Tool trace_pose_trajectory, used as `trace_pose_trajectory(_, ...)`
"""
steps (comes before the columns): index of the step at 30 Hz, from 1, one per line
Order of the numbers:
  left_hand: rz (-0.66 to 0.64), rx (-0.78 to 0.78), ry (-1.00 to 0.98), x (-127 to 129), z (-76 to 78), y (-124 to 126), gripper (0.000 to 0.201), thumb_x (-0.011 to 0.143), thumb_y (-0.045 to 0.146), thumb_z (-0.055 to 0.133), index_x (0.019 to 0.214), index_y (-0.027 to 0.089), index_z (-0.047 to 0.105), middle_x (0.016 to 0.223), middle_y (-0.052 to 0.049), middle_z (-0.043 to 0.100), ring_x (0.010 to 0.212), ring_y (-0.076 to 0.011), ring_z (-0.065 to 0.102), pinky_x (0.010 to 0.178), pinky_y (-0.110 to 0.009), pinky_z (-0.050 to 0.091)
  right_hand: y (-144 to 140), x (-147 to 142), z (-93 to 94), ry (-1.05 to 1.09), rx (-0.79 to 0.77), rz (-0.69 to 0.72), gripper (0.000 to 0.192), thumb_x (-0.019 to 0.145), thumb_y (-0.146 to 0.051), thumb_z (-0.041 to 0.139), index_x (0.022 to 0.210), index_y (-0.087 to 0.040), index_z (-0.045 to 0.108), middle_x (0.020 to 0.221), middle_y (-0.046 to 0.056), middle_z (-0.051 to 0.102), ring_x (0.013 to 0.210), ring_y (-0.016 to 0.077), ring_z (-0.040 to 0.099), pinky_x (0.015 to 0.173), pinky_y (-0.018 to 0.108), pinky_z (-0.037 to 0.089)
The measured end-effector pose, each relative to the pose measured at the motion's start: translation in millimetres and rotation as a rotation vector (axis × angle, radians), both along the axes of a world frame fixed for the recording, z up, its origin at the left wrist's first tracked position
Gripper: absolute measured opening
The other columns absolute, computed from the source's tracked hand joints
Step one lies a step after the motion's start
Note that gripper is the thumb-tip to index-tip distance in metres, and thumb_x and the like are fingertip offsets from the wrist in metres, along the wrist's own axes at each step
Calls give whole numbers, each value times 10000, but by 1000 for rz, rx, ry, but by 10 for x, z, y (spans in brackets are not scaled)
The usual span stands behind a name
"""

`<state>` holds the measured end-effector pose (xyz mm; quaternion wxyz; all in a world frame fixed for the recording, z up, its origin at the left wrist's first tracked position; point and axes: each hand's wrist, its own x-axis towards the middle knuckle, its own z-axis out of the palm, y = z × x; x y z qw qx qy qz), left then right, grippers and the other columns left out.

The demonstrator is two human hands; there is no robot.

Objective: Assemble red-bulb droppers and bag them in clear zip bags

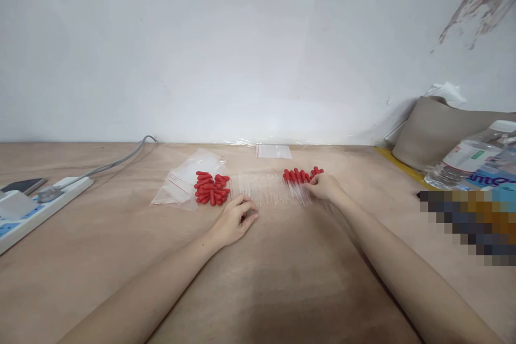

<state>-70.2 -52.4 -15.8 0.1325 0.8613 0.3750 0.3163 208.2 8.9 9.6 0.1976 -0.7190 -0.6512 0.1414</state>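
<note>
Right hand (324,187): fingers curled, resting on the right end of the tube row, touching the capped tubes (300,178). Whether one tube is pinched: cannot tell; fingertips hidden behind knuckles.

Left hand (237,220): loosely curled, fingers bent inward, nothing visibly held. Resting on the table (282,279), just below the left end of the bare tubes (258,189).

Tube row: clear, laid side by side between the hands, long axes pointing away from the body, toward the wall. Red caps fitted only at the right end, on the far tips.

Loose caps (212,188): red pile, just left of the row, up and left of the left hand. Nearer the left hand; well apart from the right.

Bags (183,180): clear, left of the pile, touching it.

Power strip (36,204): far left edge. Bottle (471,158): far right, lying tilted.
</note>
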Motion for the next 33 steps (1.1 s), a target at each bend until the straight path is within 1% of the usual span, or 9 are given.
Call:
trace_pose_trajectory(3,-2,4,-1,3,3,-1,109,813,211,493,874,177,578,902,-39,511,635,-97,486,591,-233,430,-9,5,23,-27,-29,9,270,666,-293,513,417,-190,493,458,19,556,551,140,548,544,225,377)
trace_pose_trajectory(8,-7,4,-3,4,-2,6,111,816,212,490,877,177,575,902,-39,507,625,-94,484,584,-233,426,0,29,30,-81,-34,4,282,678,-255,479,406,-187,510,441,37,555,552,150,556,548,227,374)
trace_pose_trajectory(10,-8,1,5,3,-3,9,109,816,209,488,877,177,573,904,-39,505,625,-92,482,587,-233,423,8,41,20,-108,-27,-6,247,669,-230,479,433,-184,533,491,47,582,576,157,564,546,230,367)
trace_pose_trajectory(13,-6,-4,11,1,-1,9,111,819,209,485,882,174,569,911,-39,502,616,-88,477,590,-234,423,14,49,6,-129,48,-37,115,640,-201,507,560,-186,588,657,45,638,641,162,575,548,230,362)
trace_pose_trajectory(15,-5,-10,9,-1,1,5,111,820,213,484,883,173,567,914,-39,501,615,-87,478,589,-233,423,7,39,6,-117,78,-24,76,624,-190,525,615,-193,600,716,32,647,667,155,576,552,221,364)
trace_pose_trajectory(20,-2,-20,18,-3,2,0,107,819,211,489,882,172,566,917,-37,498,623,-88,476,596,-232,423,-44,-22,32,-129,15,56,133,626,-183,500,534,-179,596,636,48,634,644,156,576,542,222,360)
trace_pose_trajectory(27,-15,-15,16,3,6,7,113,822,215,483,879,169,569,912,-40,497,629,-89,475,590,-226,422,-101,-96,80,-196,-30,56,156,643,-216,518,505,-162,571,519,61,564,576,165,558,508,231,355)
trace_pose_trajectory(31,-4,-17,23,8,10,2,111,819,218,485,870,168,570,916,-40,497,642,-93,480,594,-226,422,-95,-127,75,-112,-105,35,111,633,-243,535,536,-188,533,535,32,534,608,168,547,527,236,366)
trace_pose_trajectory(33,0,-17,22,7,13,1,109,817,215,485,869,170,569,913,-39,499,649,-96,483,595,-227,422,-82,-136,55,-74,-111,17,90,631,-256,540,569,-193,522,576,24,537,644,168,546,557,239,376)
